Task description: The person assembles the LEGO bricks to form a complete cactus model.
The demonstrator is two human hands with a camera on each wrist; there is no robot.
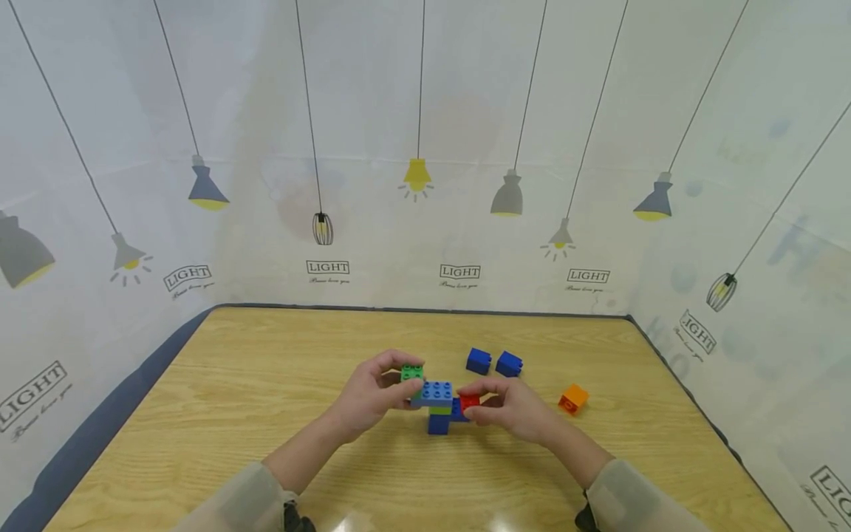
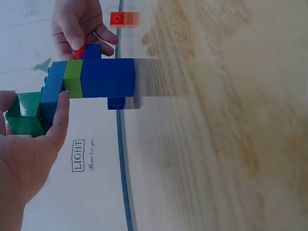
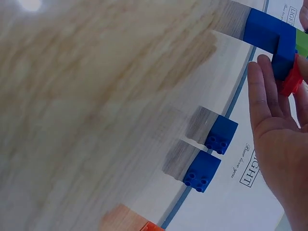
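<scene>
A small structure of toy building bricks stands on the wooden table between my hands. Its base is a dark blue brick (image 1: 438, 425), and above that shows a lime brick (image 1: 440, 410). A lighter blue brick (image 1: 437, 391) lies across the top, with a green brick (image 1: 412, 372) at its left end. My left hand (image 1: 364, 397) grips the green brick, one finger lying along the lighter blue one in the left wrist view. To the right a dark blue brick (image 3: 285, 53) juts out. My right hand (image 1: 520, 411) pinches a red brick (image 1: 470, 401) right at that jutting brick.
Two loose dark blue bricks (image 1: 479, 360) lie behind my right hand. Farther right is an orange brick (image 1: 574, 399). The wooden table (image 1: 279, 355) ends at a dark edge, where a pale curtain (image 1: 372, 111) printed with lamps rises at the back and sides.
</scene>
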